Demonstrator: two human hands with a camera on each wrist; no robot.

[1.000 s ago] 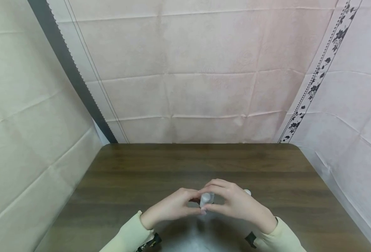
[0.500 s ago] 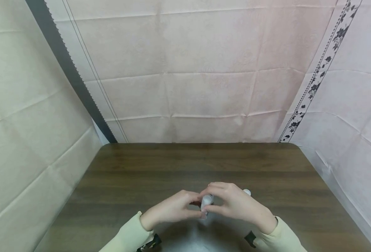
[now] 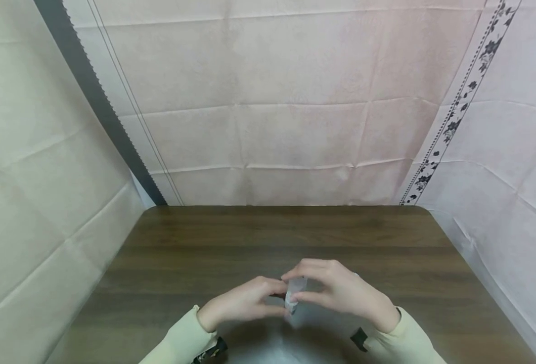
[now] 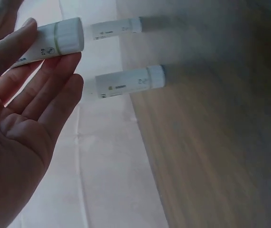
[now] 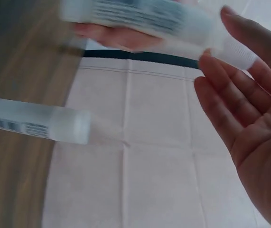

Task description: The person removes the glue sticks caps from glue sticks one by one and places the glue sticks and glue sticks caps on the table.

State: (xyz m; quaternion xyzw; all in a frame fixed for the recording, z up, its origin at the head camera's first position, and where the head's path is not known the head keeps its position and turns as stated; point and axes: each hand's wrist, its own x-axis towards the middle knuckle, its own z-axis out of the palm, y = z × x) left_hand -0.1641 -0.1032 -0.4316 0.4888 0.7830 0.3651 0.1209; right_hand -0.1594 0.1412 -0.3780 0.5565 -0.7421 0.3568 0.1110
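Observation:
In the left wrist view, my left hand grips a white glue stick with thumb and fingers; its ribbed end points away from the palm. My right hand has its thumb and fingertips at the opposite end, around the translucent cap, in the right wrist view. Seen from the head, the held glue stick sits between the two sets of fingertips, over the middle of the table's near part. A second glue stick and a third glue stick stand upright on the table.
The brown wooden table spreads out around both hands. Pale cloth hangings enclose it at the back and on both sides. In the right wrist view one standing glue stick shows near the right hand.
Both hands have shifted slightly left, and the held glue stick has tilted between them. The white top seen earlier beyond the right hand is now mostly hidden behind it.

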